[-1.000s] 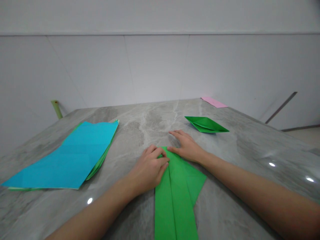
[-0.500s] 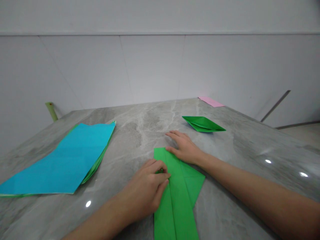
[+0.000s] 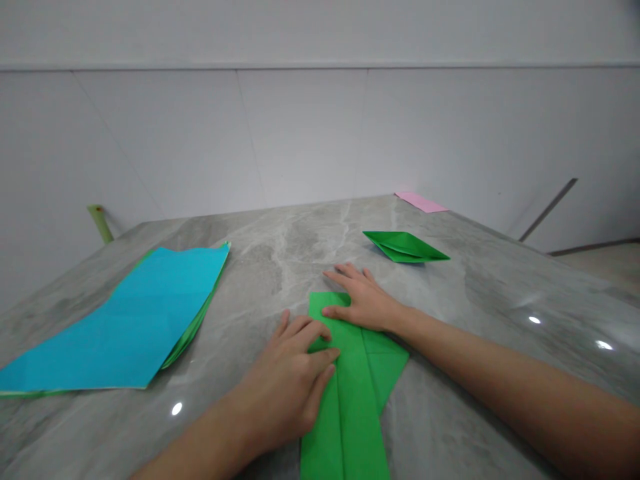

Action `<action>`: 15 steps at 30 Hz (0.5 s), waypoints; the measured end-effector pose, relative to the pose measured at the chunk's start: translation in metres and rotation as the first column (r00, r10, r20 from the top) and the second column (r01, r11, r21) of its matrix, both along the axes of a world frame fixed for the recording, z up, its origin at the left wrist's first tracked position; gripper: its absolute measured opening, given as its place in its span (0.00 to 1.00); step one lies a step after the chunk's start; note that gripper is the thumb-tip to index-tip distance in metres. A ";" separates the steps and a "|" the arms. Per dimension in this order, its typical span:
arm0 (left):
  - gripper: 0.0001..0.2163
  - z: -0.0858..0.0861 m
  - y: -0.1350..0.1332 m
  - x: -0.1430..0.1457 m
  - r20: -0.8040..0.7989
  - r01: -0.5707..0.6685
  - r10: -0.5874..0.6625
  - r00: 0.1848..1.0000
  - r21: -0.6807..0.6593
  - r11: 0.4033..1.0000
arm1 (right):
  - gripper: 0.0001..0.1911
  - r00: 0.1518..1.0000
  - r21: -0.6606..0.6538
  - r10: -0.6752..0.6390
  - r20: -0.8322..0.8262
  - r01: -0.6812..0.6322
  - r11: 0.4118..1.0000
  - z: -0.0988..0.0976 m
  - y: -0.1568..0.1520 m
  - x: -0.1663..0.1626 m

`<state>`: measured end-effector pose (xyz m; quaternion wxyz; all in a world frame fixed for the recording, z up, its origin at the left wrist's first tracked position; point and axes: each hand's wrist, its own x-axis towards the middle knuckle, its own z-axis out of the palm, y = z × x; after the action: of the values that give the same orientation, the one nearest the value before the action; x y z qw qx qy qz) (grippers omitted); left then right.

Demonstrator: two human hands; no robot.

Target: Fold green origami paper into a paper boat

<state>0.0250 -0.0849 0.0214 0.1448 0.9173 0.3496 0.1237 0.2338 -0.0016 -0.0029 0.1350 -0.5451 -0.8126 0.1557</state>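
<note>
A folded green paper (image 3: 357, 380) lies on the table in front of me, with lengthwise creases and a pointed flap (image 3: 387, 367) sticking out on its right side. My left hand (image 3: 297, 373) rests over the paper's left edge, its fingers bent and apart, fingertips touching the surface beside the central crease. My right hand (image 3: 367, 300) lies flat with spread fingers across the upper right of the paper, its thumb pointing left on it. Part of the paper's left side is hidden under my left hand.
A stack of paper with a blue sheet (image 3: 125, 320) on top lies to the left. Beyond my right hand sits a folded green paper shape (image 3: 406, 247) with pointed ends. A pink paper (image 3: 421, 202) is at the far edge of the grey marbled table (image 3: 295, 247), near the wall.
My right thumb has slid left and slightly down onto the green paper. My left fingers have loosened and spread a little. The paper's near end has shifted slightly left.
</note>
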 end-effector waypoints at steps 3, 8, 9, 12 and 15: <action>0.14 0.000 0.008 -0.001 -0.043 -0.003 0.008 0.999 0.101 0.995 | 0.41 0.996 0.012 -0.084 0.017 0.084 0.996 0.002 0.003 0.001; 0.13 -0.001 0.015 -0.001 -0.058 0.023 -0.015 0.998 0.134 0.991 | 0.39 0.991 0.042 -0.126 0.042 0.124 0.991 0.000 0.003 0.001; 0.13 0.000 0.015 0.000 -0.064 0.030 -0.021 0.998 0.133 0.991 | 0.38 0.993 0.064 -0.110 0.044 0.107 0.992 0.000 0.001 0.000; 0.12 0.001 0.015 0.003 -0.075 0.037 -0.027 0.997 0.133 0.990 | 0.39 0.998 0.093 0.006 0.062 -0.012 0.996 0.000 -0.008 -0.003; 0.12 0.002 0.015 0.005 -0.070 0.041 -0.034 0.997 0.106 0.994 | 0.41 0.990 0.018 0.097 0.103 -0.099 0.995 0.003 -0.016 -0.006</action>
<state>0.0302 -0.0700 0.0232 0.0858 0.9338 0.3300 0.1084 0.2279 -0.0173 0.0005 0.0918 -0.5101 -0.8461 0.1245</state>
